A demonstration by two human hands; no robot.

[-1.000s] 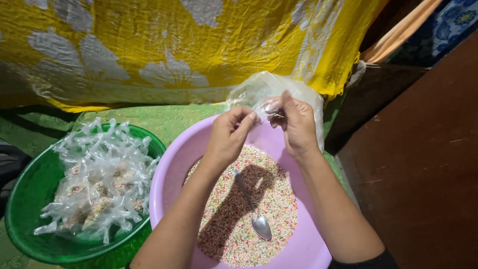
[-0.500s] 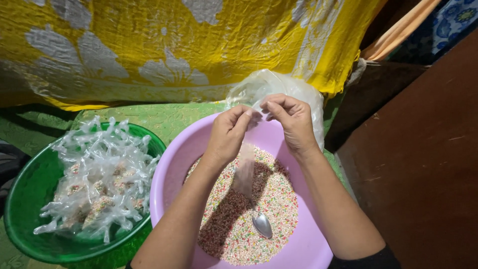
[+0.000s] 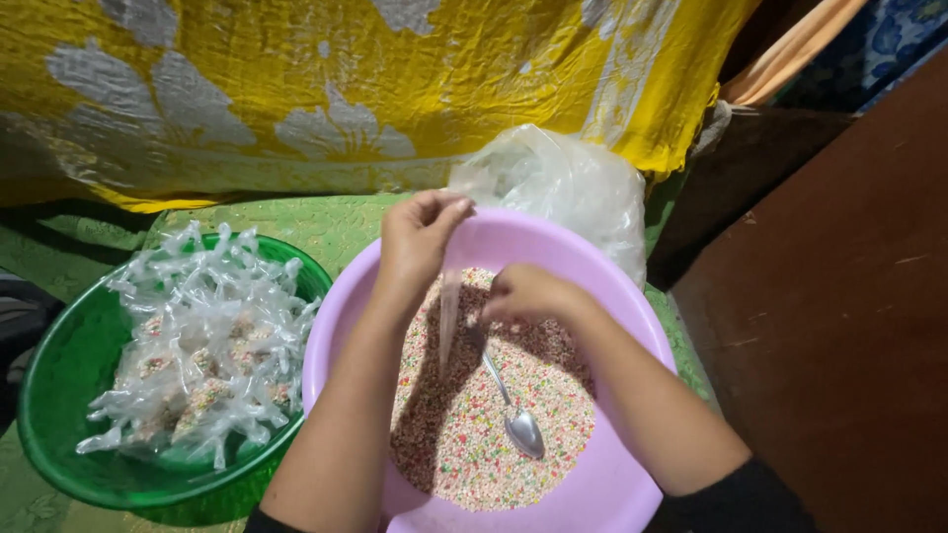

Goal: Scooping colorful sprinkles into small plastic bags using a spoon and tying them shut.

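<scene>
Two bare hands at work over the round lilac plastic basin, with its bed of tiny multicoloured sugar beads. Left hand, above the basin's far rim, pinched shut on the mouth of a narrow clear plastic sleeve hanging straight down to the beads. Right hand, low inside the basin, curled down at the handle end of the metal teaspoon; whether closed on the handle or only touching it cannot be told. Spoon bowl lying on the beads toward the basin's near side. Best done, by judgement, with the sleeve's mouth held open and low over the basin, small level spoonfuls, any spill landing back among the beads. Left of the basin, touching its rim or very nearly, a round green plastic bowl heaped with knotted clear packets of beads. Behind the basin's far rim, a bulging clear plastic bag, close to the left hand and likely to brush it. Further back, a yellow cloth with grey flowers; right of the basin, a dark brown wooden surface. Green patterned mat underneath.
</scene>
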